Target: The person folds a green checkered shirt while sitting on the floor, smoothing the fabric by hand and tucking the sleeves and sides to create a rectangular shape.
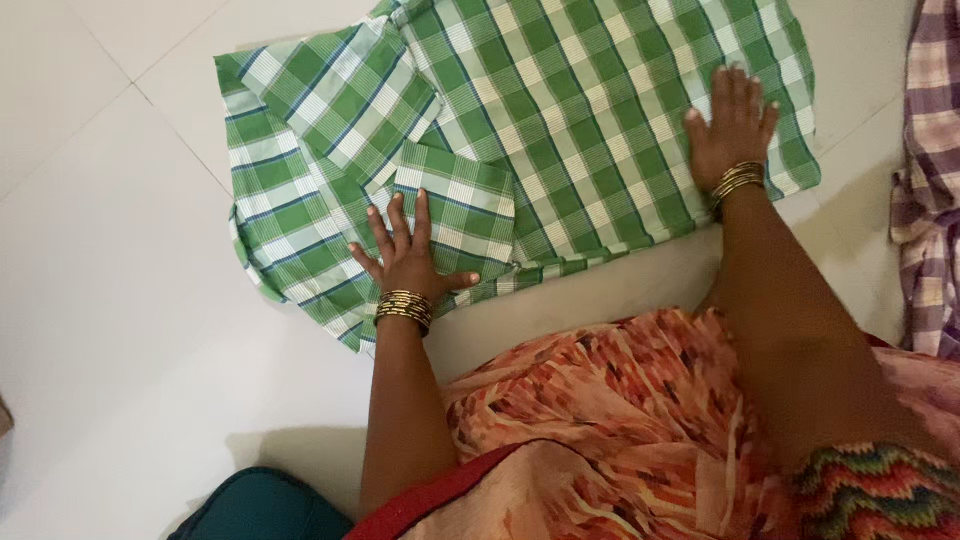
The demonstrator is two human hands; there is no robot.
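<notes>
A green and white checked shirt [560,110] lies spread on the white tiled floor [110,300], with a sleeve folded over at its left side. My left hand [408,258] rests flat on the shirt's lower left part, fingers spread, beside the folded cuff [462,205]. My right hand [732,125] presses flat on the shirt's right side near its edge. Both wrists wear gold bangles. Neither hand grips anything.
A purple and white checked cloth [930,190] lies at the right edge. My lap, in orange patterned fabric [620,430], fills the lower right. A dark teal object [265,505] sits at the bottom left.
</notes>
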